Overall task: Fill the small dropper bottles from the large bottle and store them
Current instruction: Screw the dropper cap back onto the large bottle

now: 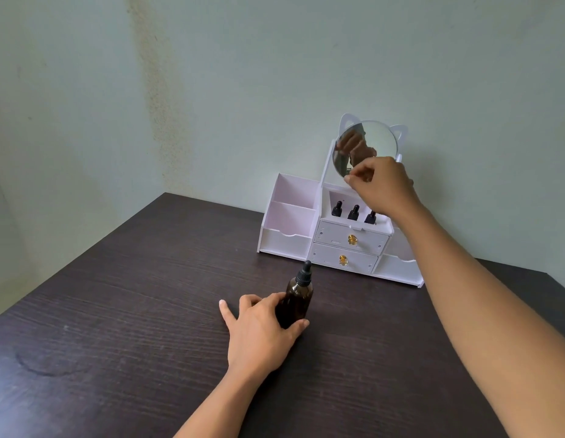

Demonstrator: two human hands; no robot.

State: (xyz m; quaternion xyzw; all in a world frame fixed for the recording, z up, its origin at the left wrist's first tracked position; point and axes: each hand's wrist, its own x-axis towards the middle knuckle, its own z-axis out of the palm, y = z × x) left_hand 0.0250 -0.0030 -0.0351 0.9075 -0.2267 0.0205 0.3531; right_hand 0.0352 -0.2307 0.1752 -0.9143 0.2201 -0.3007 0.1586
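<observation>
My left hand [259, 336] grips the large amber dropper bottle [298, 298], which stands upright with its black cap on, on the dark wooden table [117, 311]. Three small dropper bottles [354, 212] stand in a row in the middle compartment of the white organizer [287, 216]. The rightmost one [370, 217] is partly hidden by my right hand [382, 188]. That hand hovers just above the compartment with its fingers curled and thumb against the forefinger. Nothing shows between the fingers.
The organizer stands at the table's back, against the pale green wall. It has a round mirror [369, 137] with cat ears on top, two shut drawers [350, 240] with gold knobs, and open side compartments at left and right.
</observation>
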